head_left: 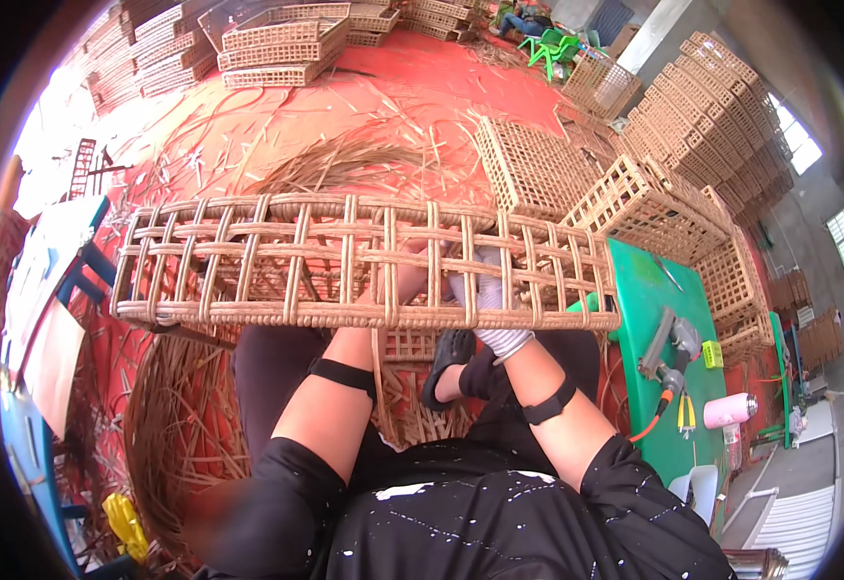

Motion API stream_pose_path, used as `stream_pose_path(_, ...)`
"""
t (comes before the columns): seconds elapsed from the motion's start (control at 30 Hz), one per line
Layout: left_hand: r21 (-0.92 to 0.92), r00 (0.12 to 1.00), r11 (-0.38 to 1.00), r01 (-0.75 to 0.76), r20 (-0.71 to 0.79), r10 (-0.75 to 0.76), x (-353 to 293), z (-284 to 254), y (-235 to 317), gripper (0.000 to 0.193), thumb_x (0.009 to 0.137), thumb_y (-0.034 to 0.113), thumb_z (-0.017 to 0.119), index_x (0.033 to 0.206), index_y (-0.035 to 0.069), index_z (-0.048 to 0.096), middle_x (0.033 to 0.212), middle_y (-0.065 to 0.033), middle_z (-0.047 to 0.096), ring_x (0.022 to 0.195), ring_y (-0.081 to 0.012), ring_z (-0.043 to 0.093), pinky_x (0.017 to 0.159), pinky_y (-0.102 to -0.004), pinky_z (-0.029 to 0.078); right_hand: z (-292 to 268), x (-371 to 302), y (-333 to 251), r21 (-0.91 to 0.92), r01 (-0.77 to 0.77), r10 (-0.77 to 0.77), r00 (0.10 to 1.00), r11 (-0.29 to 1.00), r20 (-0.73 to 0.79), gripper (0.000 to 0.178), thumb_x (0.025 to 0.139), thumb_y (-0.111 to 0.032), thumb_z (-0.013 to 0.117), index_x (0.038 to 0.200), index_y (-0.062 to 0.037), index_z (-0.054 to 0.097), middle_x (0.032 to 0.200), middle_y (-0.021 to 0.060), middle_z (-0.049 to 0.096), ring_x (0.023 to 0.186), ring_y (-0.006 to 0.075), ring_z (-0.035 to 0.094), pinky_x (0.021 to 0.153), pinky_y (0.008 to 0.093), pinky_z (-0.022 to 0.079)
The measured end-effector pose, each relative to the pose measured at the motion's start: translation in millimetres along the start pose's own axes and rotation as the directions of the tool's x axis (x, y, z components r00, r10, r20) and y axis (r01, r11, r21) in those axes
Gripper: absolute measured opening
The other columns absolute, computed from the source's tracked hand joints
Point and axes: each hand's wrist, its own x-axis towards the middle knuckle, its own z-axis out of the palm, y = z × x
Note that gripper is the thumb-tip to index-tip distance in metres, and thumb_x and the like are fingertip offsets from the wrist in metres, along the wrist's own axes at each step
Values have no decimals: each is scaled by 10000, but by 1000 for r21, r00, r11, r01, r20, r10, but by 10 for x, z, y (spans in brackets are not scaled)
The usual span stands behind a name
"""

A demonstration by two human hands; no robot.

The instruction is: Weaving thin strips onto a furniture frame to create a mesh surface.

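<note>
A woven rattan basket [345,314] with an open lattice wall stands on its side across my lap. Behind its slats my bare left hand [407,275] reaches inside, near the middle. Close beside it is my right hand [488,290], in a pale glove with a striped cuff. The lattice covers most of the fingers of both hands, so whether they grip a strand cannot be made out. Dark straps circle both forearms.
At my right a green table [649,406] bears an air-powered tool [671,353] with an orange hose, yellow-handled pliers [686,414] and a pink thermos [728,411]. Coiled rattan strips [166,416] lie on the red floor at left. Baskets [538,169] are stacked ahead and at right.
</note>
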Motion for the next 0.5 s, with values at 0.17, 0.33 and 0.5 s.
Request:
stream_pose_path(0.17,16,1000,1000,13,22,-14,-14,29,52,367,962,346,501,1092,23,617,718,2,587,608,-73,531,527,-260,452,7,-46,14,-86,-2,-3,998,996,-64,234,887,-191,591,1056,-30,577,906,134,597,767,261,605,656,389,498)
stream_pose_path(0.33,144,997,988,-51,71,41,38,-71,-50,361,971,316,460,1138,31,604,888,-60,635,776,-125,587,633,-284,515,-125,110,-257,482,-398,325,917,781,232,264,887,-196,610,1074,-33,519,806,80,575,713,186,602,614,301,506)
stream_pose_path(0.5,543,957,798,-261,36,288,166,-139,-172,352,936,305,495,1142,35,587,995,-89,645,862,-233,608,815,-386,498,-206,266,-425,-106,-349,364,879,931,308,396,806,-244,665,1117,-32,545,952,177,627,851,326,628,751,432,502)
